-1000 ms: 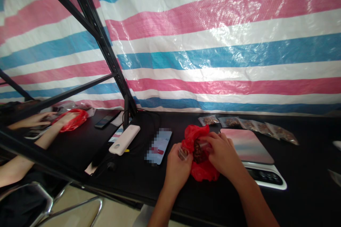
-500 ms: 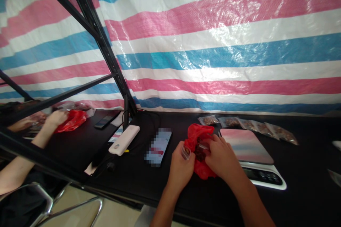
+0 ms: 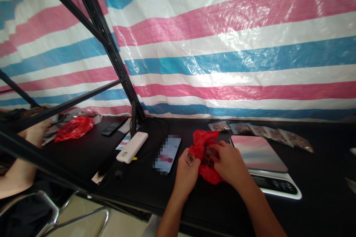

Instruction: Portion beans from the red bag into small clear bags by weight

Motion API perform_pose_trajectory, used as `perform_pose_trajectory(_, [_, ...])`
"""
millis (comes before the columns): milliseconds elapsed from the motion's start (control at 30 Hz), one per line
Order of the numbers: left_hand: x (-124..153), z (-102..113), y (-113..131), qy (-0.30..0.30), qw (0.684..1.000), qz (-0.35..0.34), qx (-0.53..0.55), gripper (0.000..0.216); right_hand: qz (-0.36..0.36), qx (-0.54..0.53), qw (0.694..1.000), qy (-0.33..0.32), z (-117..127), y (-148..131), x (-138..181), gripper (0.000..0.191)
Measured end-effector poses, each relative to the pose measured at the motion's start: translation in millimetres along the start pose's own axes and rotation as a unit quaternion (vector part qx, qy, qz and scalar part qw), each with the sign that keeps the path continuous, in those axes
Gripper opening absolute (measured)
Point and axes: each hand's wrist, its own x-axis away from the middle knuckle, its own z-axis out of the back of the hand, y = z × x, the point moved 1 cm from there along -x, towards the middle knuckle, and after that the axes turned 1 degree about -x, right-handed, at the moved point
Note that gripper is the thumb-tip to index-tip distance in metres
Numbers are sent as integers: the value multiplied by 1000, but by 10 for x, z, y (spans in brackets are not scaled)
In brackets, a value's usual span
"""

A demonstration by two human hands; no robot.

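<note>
A crumpled red plastic bag [image 3: 207, 137] stands open on the black table, with small dark brown pieces [image 3: 208, 157] showing in its mouth. My left hand [image 3: 187, 170] is closed on the bag's left edge. By its thumb, a small clear plastic packet [image 3: 190, 157] with brown bits inside pokes out of the same grip. From the other side, my right hand [image 3: 230, 164] reaches into the bag's mouth with fingers bent together among the brown pieces; its fingertips are partly hidden, and what they pinch is unclear.
Right of my hands lies a white kitchen scale [image 3: 258, 153] with a shiny plate. Several clear packets [image 3: 294, 139] of brown pieces line the back. At left are a phone [image 3: 168, 154], a white power bank [image 3: 132, 147], a black rack post [image 3: 111, 50] and another person's arm [image 3: 20, 170].
My right fingers have shifted slightly within the red bag's mouth, and my left hand has tilted a little. At left, the other person's hand has drawn back from their red bag.
</note>
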Motion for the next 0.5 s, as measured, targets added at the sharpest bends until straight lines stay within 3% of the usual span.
perform_pose_trajectory(500, [-10,10,48,-2,999,-3,-32,7,6,30,999,11,-50,-28,-7,33])
